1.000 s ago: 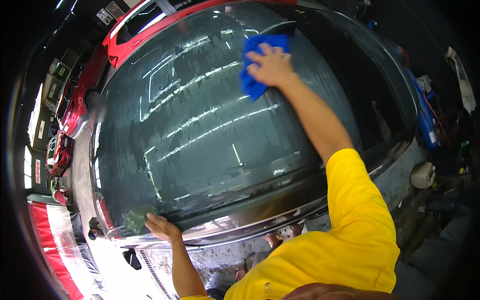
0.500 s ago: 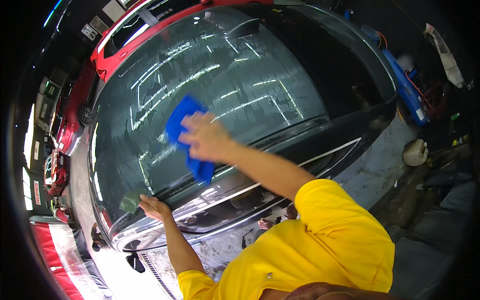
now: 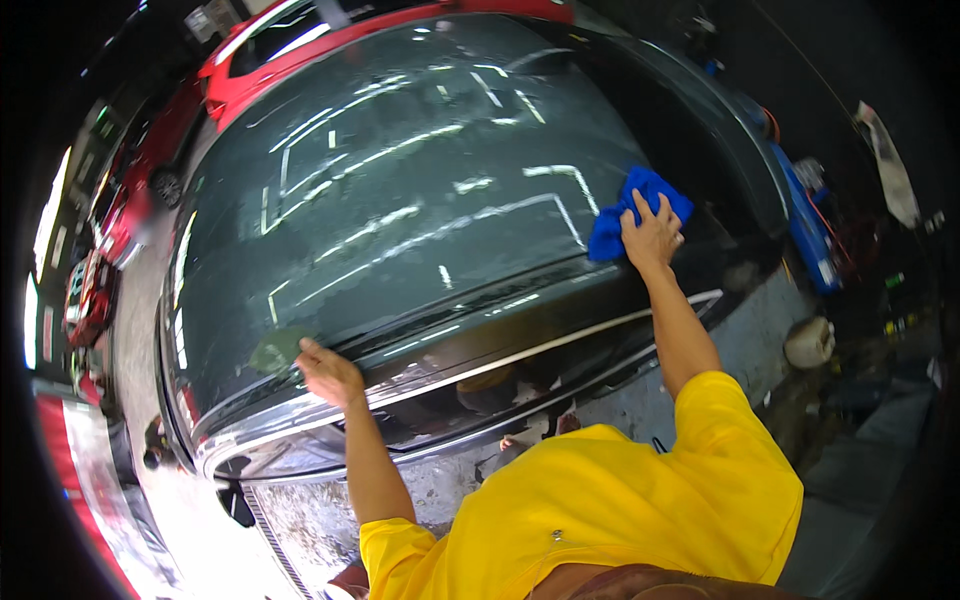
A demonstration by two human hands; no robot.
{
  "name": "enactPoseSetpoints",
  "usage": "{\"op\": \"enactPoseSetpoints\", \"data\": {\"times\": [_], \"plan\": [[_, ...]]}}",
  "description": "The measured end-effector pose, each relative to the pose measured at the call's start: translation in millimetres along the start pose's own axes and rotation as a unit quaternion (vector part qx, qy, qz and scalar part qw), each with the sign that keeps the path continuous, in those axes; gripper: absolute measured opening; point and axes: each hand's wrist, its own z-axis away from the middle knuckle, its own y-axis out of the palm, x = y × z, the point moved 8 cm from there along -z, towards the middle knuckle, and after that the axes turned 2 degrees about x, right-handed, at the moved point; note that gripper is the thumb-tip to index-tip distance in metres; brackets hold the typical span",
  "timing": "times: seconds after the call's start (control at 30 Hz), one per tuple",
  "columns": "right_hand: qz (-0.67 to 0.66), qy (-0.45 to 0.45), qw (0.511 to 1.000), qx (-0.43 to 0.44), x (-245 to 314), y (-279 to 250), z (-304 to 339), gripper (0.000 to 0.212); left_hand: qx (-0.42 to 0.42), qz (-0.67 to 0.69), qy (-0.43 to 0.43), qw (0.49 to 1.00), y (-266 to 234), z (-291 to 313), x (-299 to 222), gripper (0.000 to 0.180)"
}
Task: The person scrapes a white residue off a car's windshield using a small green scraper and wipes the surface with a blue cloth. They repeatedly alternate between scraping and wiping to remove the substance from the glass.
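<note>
A dark car's glossy roof [image 3: 400, 220] stretches before me, with long white light reflections on it. My right hand [image 3: 653, 232] presses a crumpled blue cloth [image 3: 640, 200] against the right end of the roof, near the darker rear section, its fingers spread over the fabric. By the roof's near edge on the left is my left hand [image 3: 330, 375], fingers and thumb drawn together. A dull green, see-through-looking piece [image 3: 280, 350] adjoins those fingertips; its kind I cannot make out. Both arms reach out from yellow sleeves.
A red car [image 3: 225, 90] stands close behind the dark one. More red vehicles [image 3: 90, 290] are at the left. Blue equipment [image 3: 810, 230] and a whitish plastic container [image 3: 808, 343] stand on the right. A floor grate [image 3: 275, 545] runs at the lower left.
My right hand has carried the blue cloth from the roof's left-middle to its right end. The streaky wet look there has mostly smoothed out. My left hand has shifted slightly along the edge.
</note>
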Motion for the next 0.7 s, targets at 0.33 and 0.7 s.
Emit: {"op": "enactPoseSetpoints", "data": {"times": [0.33,0.7], "plan": [[-0.029,-0.405,0.914,0.019,266.0,-7.2,146.9,0.069,0.031,0.038,0.045,0.998,-0.6,-3.6,11.5,0.041],[-0.103,-0.563,0.816,0.079,446.9,22.2,290.9,0.068,0.032,0.476,-0.028,0.878,-12.4,2.9,56.5,0.043]]}}
